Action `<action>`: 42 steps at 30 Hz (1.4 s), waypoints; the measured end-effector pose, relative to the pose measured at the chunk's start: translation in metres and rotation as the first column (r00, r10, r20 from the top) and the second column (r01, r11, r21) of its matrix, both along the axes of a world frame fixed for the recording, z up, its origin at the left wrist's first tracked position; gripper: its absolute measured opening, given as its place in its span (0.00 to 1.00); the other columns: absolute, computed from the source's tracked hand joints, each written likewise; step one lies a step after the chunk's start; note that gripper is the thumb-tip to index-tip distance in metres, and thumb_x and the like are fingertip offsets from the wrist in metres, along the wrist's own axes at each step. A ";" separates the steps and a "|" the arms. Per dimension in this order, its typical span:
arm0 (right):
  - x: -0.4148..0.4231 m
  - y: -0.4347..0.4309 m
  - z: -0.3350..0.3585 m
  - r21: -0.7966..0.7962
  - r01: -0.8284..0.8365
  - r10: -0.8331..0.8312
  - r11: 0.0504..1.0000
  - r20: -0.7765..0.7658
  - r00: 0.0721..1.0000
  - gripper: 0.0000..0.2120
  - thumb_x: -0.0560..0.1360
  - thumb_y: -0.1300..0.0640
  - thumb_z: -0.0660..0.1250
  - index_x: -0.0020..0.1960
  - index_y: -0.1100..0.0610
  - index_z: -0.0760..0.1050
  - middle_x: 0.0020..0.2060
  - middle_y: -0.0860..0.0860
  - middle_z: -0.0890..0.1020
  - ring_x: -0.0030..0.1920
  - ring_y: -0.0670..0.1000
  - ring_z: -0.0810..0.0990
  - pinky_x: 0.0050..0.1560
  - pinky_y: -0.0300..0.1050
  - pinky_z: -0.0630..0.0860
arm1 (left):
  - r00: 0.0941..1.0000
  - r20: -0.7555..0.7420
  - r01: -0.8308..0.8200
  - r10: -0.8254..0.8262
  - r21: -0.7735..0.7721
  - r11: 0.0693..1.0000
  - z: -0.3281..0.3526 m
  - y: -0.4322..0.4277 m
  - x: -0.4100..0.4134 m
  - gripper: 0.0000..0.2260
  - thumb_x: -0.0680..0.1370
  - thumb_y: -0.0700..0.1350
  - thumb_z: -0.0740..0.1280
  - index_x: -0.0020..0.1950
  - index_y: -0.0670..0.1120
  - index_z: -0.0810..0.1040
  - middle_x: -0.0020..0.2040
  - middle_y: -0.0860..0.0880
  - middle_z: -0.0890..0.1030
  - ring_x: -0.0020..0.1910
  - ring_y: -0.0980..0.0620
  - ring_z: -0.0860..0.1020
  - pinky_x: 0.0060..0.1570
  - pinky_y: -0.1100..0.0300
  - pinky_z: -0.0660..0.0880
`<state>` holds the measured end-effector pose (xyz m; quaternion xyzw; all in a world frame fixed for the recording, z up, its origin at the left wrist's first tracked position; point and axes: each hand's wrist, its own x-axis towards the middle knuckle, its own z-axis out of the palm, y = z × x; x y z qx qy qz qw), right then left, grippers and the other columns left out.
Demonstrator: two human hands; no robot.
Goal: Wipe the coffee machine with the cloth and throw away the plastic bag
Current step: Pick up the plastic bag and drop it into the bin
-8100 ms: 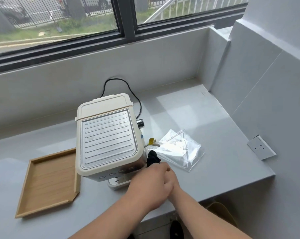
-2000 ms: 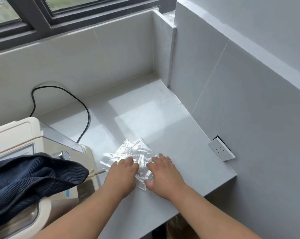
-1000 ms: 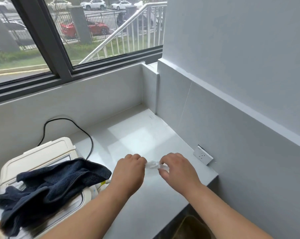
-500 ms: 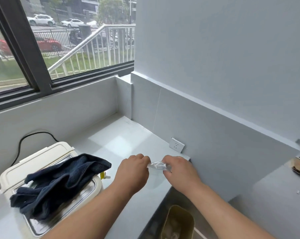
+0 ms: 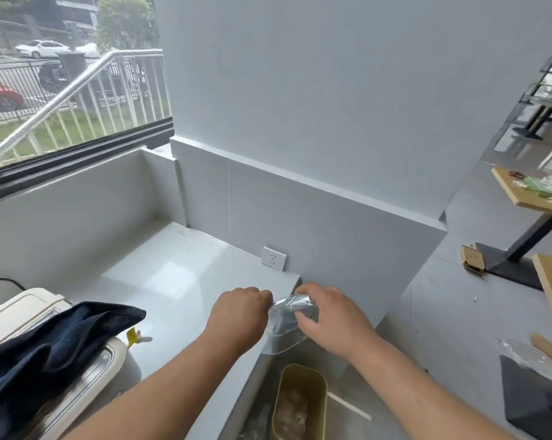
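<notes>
A crumpled clear plastic bag (image 5: 289,315) hangs between my two hands, past the counter's right end. My left hand (image 5: 238,315) pinches its left edge and my right hand (image 5: 330,315) grips its right side from above. Part of the bag dangles below my fingers. Directly beneath stands a small yellow-green bin (image 5: 300,401) on the floor, with clear wrapping inside. At the lower left the cream coffee machine (image 5: 24,309) sits on the counter, with the dark blue cloth (image 5: 52,350) draped over its metal top.
The grey counter (image 5: 160,274) ends at a grey wall with a white socket (image 5: 273,258). A black cord (image 5: 2,282) runs behind the machine. To the right are wooden tables (image 5: 528,192), a cardboard scrap (image 5: 473,258) and a dark box (image 5: 534,398) on the floor.
My view has swung right and the hands carried the bag from over the counter to beyond its end, above the bin. The bag has loosened and hangs lower.
</notes>
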<state>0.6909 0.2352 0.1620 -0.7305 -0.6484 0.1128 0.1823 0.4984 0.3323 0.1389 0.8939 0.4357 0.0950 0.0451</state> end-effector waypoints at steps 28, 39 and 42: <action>0.123 -0.009 -0.092 -0.182 -0.150 0.165 0.972 0.070 0.984 0.22 0.79 0.62 0.61 0.69 0.46 0.62 0.50 0.51 0.81 0.43 0.60 0.82 0.36 0.54 0.76 | 0.957 -0.261 0.113 -0.125 -0.062 0.992 -0.065 0.004 0.159 0.09 0.80 0.47 0.62 0.57 0.55 0.79 0.53 0.53 0.80 0.56 0.47 0.76 0.49 0.54 0.65; 0.116 -0.004 -0.146 -0.278 -0.258 0.291 0.925 0.082 0.953 0.27 0.77 0.63 0.62 0.72 0.43 0.62 0.53 0.52 0.75 0.39 0.63 0.80 0.32 0.51 0.68 | 0.953 -0.271 0.089 -0.132 -0.163 0.983 -0.114 0.019 0.155 0.09 0.78 0.50 0.64 0.54 0.54 0.81 0.53 0.54 0.80 0.55 0.48 0.75 0.54 0.53 0.71; 0.109 -0.003 -0.163 -0.334 -0.230 0.281 0.914 0.113 0.953 0.14 0.79 0.61 0.60 0.62 0.52 0.74 0.51 0.52 0.75 0.42 0.62 0.81 0.33 0.53 0.71 | 0.954 -0.264 0.101 -0.143 -0.165 0.981 -0.131 0.025 0.150 0.09 0.80 0.51 0.63 0.55 0.54 0.81 0.56 0.54 0.79 0.57 0.48 0.74 0.55 0.53 0.71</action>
